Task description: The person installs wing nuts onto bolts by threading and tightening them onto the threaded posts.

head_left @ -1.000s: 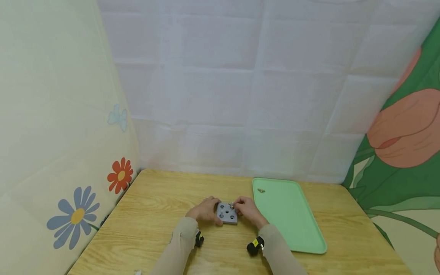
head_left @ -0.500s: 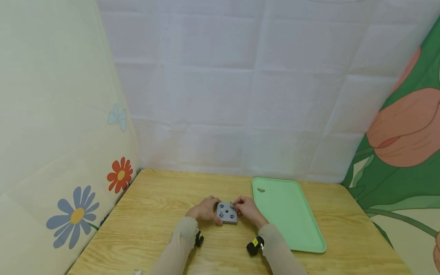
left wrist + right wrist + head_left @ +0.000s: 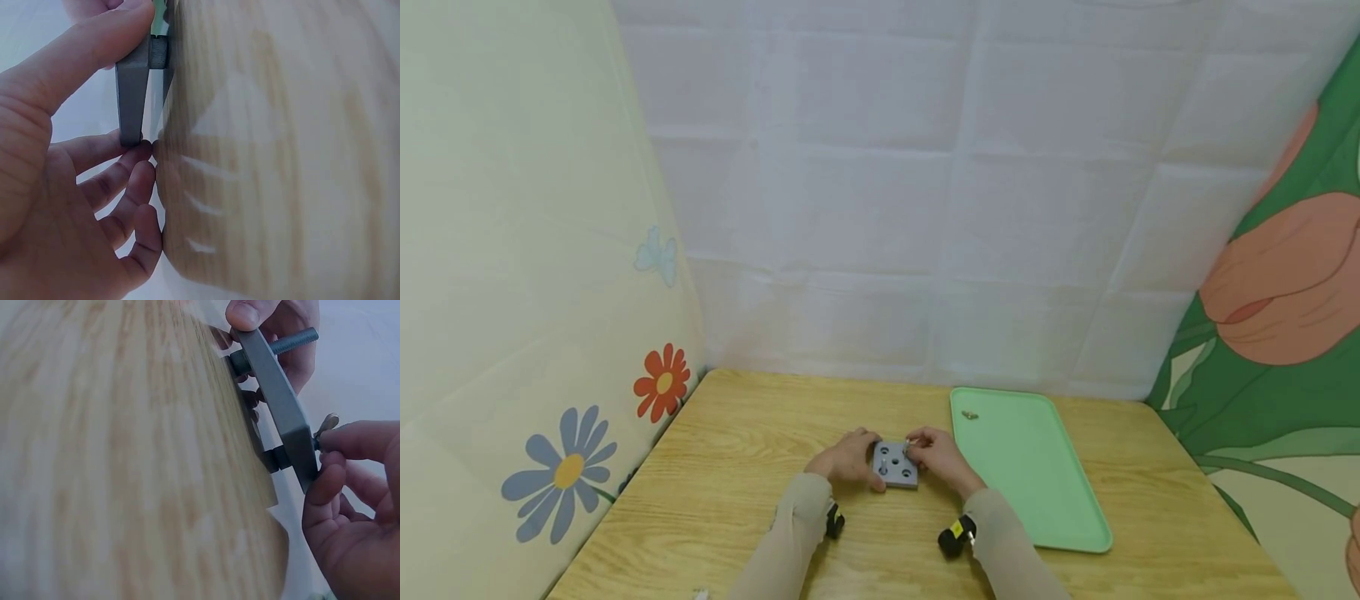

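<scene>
A small grey metal plate (image 3: 897, 476) with several holes is held level just over the table, on the bolt heads below it. My left hand (image 3: 848, 458) grips its left side, thumb at the near edge and fingers at the far one. A bare threaded bolt (image 3: 297, 341) sticks up through the plate near the left hand. At the far right corner my right hand (image 3: 942, 457) pinches a wing nut (image 3: 329, 422) on a second bolt, whose knurled head (image 3: 275, 459) shows underneath. Fingertips partly hide that nut.
Right of the plate lies a light green tray (image 3: 1030, 475) with a brass-coloured wing nut (image 3: 970, 414) near its far left corner. A small pale object (image 3: 702, 594) is cut off at the bottom of the head view. White cloth (image 3: 850, 325) hangs behind the table (image 3: 760, 442).
My right fingertips have shifted slightly round the wing nut, which shows at a different angle. The left hand and the plate have stayed in place.
</scene>
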`<state>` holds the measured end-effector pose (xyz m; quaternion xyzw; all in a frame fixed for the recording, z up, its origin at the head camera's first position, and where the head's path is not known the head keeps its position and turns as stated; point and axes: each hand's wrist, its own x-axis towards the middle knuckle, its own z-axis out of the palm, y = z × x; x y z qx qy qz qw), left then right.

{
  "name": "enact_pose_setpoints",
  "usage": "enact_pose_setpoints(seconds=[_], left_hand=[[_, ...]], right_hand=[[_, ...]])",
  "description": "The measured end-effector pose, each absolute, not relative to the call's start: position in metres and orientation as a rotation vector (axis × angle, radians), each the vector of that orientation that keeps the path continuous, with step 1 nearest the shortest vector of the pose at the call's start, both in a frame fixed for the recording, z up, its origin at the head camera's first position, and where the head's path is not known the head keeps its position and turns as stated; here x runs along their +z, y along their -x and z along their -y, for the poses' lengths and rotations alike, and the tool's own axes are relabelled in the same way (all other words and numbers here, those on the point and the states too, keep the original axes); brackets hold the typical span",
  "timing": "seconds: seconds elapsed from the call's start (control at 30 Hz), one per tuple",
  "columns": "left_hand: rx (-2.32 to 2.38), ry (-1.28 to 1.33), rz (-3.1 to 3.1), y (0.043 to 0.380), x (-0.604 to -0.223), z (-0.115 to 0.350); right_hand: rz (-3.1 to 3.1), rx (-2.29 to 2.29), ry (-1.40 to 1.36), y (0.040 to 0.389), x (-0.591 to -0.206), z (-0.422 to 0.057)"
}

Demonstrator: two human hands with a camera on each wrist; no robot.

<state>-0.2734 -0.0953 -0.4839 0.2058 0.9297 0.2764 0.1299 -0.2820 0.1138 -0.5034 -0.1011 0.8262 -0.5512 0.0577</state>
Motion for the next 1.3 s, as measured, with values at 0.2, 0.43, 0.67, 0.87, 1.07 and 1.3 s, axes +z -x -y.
enact_pose_setpoints(seconds=[0.2, 0.43, 0.67, 0.87, 1.07, 1.3], left_hand=[[0.799, -0.614, -2.705, 0.2733, -0.484, 0.0951], [0.8, -0.601, -2.702, 0.2722, -0.4826, 0.0946], [0.794, -0.591, -2.703, 0.2717, -0.4822, 0.0943], [0.79, -0.581, -2.707, 0.2722, -0.4826, 0.0944], [0.784, -0.591, -2.708, 0.2725, -0.4839, 0.0943], [0.783, -0.608, -2.711, 0.2723, -0.4831, 0.0946]], right_hand=[[-2.52, -1.653, 0.293, 0.283, -0.5046, -0.1135], [-2.531, -1.635, 0.267, 0.2842, -0.5054, -0.1126], [-2.542, -1.634, 0.256, 0.2832, -0.5049, -0.1125], [-2.554, -1.623, 0.274, 0.282, -0.5046, -0.1134], [-2.555, -1.633, 0.268, 0.281, -0.5041, -0.1126], [-2.491, -1.69, 0.225, 0.2805, -0.5025, -0.1125]])
